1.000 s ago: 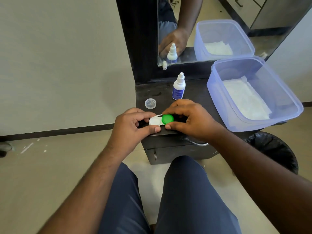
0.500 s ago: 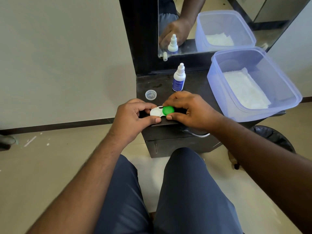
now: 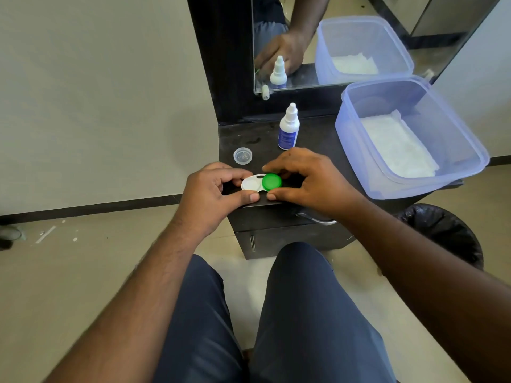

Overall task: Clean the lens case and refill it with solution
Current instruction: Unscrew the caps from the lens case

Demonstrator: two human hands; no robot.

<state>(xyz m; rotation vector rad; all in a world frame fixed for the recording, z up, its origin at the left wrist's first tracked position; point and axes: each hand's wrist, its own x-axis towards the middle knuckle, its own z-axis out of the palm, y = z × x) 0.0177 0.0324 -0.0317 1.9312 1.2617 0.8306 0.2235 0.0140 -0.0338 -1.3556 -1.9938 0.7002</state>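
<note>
Beige floor tiles (image 3: 69, 286) and a pale wall surround a small black cabinet (image 3: 276, 236), whose dark top carries everything in play; at its front edge the lens case (image 3: 253, 184) lies between both hands. Left hand (image 3: 210, 197) pinches the white end of the case, thumb below and forefinger curled over the top; right hand (image 3: 312, 183) pinches the green cap (image 3: 272, 181) between thumb and fingertips, the other fingers curled behind and partly hiding the case's right end; whether the cap is screwed tight or loose cannot be told. White well beside the cap looks uncovered, though its inside is too bright to read. Just behind the left hand sits a small clear round lid (image 3: 242, 155); farther back stands a solution bottle (image 3: 288, 128), white with a blue label too blurred to read. To the right, a translucent blue plastic tub (image 3: 359, 150) overhangs the cabinet edge, with a white tissue (image 3: 395, 146) lying inside. Behind, a mirror (image 3: 318, 67) repeats the bottle, tub and a hand; its top is cut off. Beneath the tub, a black-lined bin (image 3: 445, 233) is partly hidden by the right forearm; dark blue trousers (image 3: 304, 313) fill the foreground.
</note>
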